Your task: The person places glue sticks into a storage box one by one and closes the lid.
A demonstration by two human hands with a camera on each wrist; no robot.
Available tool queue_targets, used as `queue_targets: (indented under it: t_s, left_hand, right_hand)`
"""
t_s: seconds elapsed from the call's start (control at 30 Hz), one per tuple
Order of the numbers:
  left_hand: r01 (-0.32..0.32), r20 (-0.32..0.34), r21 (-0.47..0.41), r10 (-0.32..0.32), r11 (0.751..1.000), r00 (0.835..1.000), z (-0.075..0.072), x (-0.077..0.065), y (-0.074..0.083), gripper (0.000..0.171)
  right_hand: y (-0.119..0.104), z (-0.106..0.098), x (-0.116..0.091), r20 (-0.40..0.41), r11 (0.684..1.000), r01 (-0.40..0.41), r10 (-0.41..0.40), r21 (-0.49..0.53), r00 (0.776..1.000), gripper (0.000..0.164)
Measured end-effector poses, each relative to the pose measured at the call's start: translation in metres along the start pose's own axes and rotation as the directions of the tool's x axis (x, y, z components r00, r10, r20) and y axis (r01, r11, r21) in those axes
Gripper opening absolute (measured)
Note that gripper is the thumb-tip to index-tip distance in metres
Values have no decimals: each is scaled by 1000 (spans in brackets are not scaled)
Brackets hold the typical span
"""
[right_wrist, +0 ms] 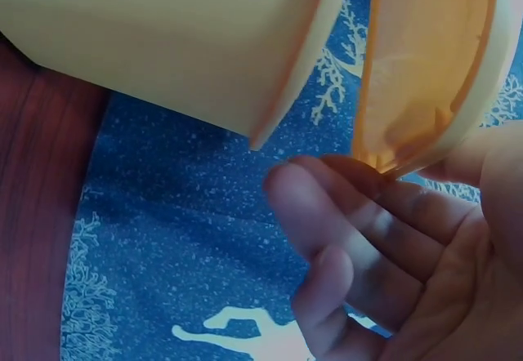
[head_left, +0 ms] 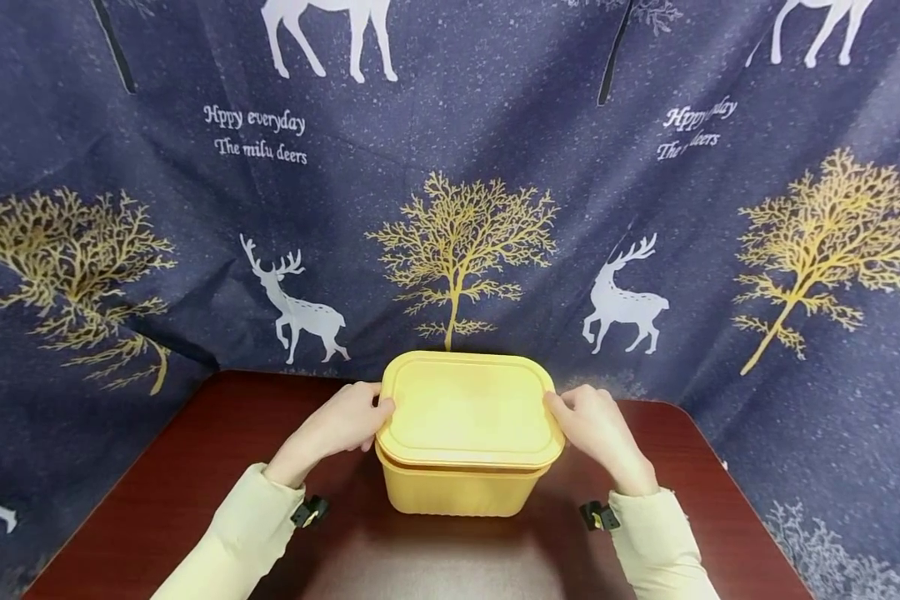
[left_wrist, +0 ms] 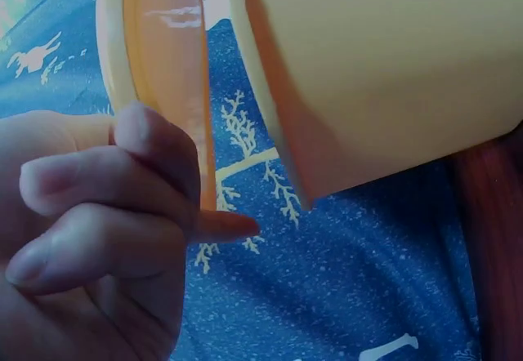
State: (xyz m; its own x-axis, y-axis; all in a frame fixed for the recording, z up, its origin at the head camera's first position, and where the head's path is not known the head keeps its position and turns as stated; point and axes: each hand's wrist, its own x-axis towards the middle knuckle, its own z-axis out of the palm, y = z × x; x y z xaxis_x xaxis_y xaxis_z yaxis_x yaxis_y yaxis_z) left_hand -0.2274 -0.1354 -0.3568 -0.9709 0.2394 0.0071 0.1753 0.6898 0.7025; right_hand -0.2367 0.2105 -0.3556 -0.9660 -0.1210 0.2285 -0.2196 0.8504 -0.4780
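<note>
A yellow storage box (head_left: 461, 493) stands on the table, with its yellow lid (head_left: 471, 408) held over its top by both hands. My left hand (head_left: 348, 417) grips the lid's left edge, thumb on top and fingers beneath. At the right edge, my right hand (head_left: 592, 421) pinches the lid the same way. Both wrist views show a gap between the lid (left_wrist: 167, 67) and the rim of the box (right_wrist: 294, 83). The inside of the box is hidden under the lid.
The dark red wooden table (head_left: 240, 417) runs back to a blue cloth backdrop (head_left: 450, 125) printed with deer and trees. A dark wrist strap (head_left: 310, 511) sits at the left cuff, another strap (head_left: 600, 516) at the right.
</note>
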Motion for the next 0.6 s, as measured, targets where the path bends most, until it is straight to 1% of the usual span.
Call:
queue_targets:
  t_s: [0.2,0.33,0.43,0.6]
  left_hand:
    - [-22,4,42,22,999,1000,4,1,-5,22]
    - [-33,13,62,32,998,999,9,2,-11,22]
    - [-20,24,56,18,998,1000,12,1,-15,22]
    - [8,24,28,-9,1000,1000,14,1,-15,22]
  right_hand:
    - [1,7,1,-13,999,32,-32,-44,999,48]
    - [3,14,0,2,999,15,-14,-49,1000,49]
    - [4,18,0,17,999,-1,2,-51,1000,50]
    - [6,20,2,7,998,-10,11,-54,1000,50]
